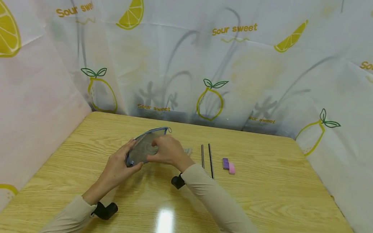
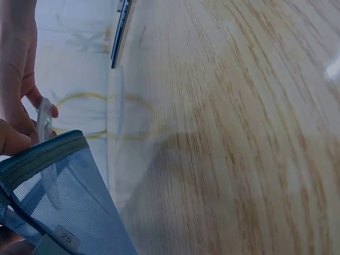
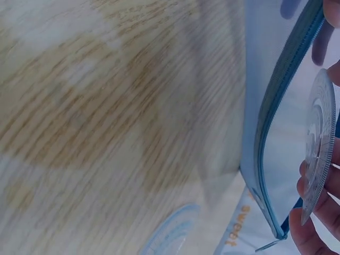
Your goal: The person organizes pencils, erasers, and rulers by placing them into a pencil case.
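My left hand [image 1: 118, 166] grips a blue mesh zip pouch [image 1: 140, 147] by its side, thumb in front, holding it tilted above the table. The pouch's zip [image 3: 265, 117] is undone and its mouth gapes. My right hand [image 1: 171, 151] pinches a clear protractor [image 3: 319, 143] between thumb and fingers at that mouth. In the left wrist view, the lower part of the protractor [image 2: 47, 127] shows through the mesh, inside the pouch. A small tag marked 25 [image 2: 66, 238] is on the pouch. The right forearm hides part of the table.
Another clear protractor [image 3: 172, 231] lies on the wooden table [image 1: 281, 195]. Two dark, thin sticks, like pencils [image 1: 210, 161], lie right of the right hand. Beyond them are a purple block [image 1: 225, 163] and a pink block [image 1: 232, 168]. A lemon-printed curtain [image 1: 177, 58] stands behind.
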### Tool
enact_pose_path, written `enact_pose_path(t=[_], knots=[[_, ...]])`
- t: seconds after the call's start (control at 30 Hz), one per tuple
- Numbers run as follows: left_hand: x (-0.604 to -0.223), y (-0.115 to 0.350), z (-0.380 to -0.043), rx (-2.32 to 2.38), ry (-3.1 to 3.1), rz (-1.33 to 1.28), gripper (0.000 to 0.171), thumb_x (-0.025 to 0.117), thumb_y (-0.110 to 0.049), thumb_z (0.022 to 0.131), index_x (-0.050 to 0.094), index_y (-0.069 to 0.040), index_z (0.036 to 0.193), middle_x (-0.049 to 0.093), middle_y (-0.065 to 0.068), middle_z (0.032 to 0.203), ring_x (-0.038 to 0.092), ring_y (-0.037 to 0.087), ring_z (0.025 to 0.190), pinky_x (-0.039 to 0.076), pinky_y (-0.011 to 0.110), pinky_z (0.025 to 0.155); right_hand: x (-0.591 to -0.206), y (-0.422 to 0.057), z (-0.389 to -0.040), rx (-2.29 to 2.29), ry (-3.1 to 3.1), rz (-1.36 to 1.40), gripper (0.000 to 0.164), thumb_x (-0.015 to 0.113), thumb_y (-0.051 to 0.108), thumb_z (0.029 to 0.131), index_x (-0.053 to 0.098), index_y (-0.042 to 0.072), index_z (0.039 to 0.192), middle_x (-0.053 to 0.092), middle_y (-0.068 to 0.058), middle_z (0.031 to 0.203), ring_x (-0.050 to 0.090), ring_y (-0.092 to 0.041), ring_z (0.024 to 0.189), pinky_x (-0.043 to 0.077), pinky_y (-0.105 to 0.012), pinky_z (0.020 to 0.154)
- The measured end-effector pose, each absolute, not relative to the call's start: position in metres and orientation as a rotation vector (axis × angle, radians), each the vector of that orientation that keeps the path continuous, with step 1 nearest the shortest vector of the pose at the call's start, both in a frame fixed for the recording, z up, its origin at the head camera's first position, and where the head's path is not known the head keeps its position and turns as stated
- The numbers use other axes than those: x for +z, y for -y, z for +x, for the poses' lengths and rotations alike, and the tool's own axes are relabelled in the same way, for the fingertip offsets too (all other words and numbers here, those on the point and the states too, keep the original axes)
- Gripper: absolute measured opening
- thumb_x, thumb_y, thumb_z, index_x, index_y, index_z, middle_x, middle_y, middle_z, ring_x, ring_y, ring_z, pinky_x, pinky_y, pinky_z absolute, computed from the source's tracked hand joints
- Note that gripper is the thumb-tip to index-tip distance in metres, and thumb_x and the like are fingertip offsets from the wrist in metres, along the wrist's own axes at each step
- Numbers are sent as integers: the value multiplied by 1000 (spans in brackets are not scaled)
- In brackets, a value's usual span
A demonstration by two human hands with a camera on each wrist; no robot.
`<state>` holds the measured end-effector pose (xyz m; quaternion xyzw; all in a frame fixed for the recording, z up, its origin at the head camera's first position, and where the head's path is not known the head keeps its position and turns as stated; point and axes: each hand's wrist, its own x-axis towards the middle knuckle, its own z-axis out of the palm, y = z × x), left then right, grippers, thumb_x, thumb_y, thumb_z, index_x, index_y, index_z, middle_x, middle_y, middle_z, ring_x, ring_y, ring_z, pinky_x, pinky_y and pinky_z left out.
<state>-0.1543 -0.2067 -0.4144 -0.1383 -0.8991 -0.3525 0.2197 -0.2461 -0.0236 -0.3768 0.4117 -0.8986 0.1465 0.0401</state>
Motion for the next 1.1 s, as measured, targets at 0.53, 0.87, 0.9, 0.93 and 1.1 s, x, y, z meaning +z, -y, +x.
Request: enact_pose_path(t=[0.53, 0.87, 0.9, 0.93, 1.1], knots=[[-414, 205, -154, -998, 2479, -379, 73, 80, -7, 76, 45, 11, 138, 43, 29, 141, 47, 48, 121, 44, 59, 89, -385, 37, -250, 403, 2820, 1261, 36, 75, 39, 81, 75, 8, 100, 71, -1, 89, 62, -10, 71, 50, -23, 62], [-418, 205, -155, -987, 2466, -374, 74, 82, -7, 74, 46, 10, 137, 45, 28, 140, 47, 47, 121, 44, 58, 90, -391, 47, -254, 462, 2854, 1266, 28, 77, 39, 81, 73, 11, 82, 57, 7, 63, 46, -7, 53, 36, -22, 50], [-418, 205, -156, -985, 2465, -375, 74, 83, -7, 74, 47, 10, 137, 45, 28, 140, 48, 47, 121, 44, 58, 90, -391, 48, -254, 460, 2861, 1266, 28, 77, 40, 81, 72, 11, 81, 57, 7, 62, 46, -7, 53, 36, -22, 50], [-419, 205, -156, -984, 2464, -374, 74, 83, -7, 74, 47, 10, 137, 45, 28, 140, 48, 47, 121, 43, 58, 90, -392, 49, -254, 456, 2865, 1266, 28, 77, 39, 81, 72, 12, 82, 57, 8, 63, 47, -6, 54, 37, -22, 50], [-419, 204, -156, -989, 2454, -379, 74, 83, -7, 74, 47, 11, 136, 45, 29, 139, 48, 47, 120, 44, 57, 90, -392, 53, -255, 471, 2922, 1267, 26, 78, 37, 82, 71, 12, 78, 57, 8, 61, 50, -6, 53, 39, -22, 50]])
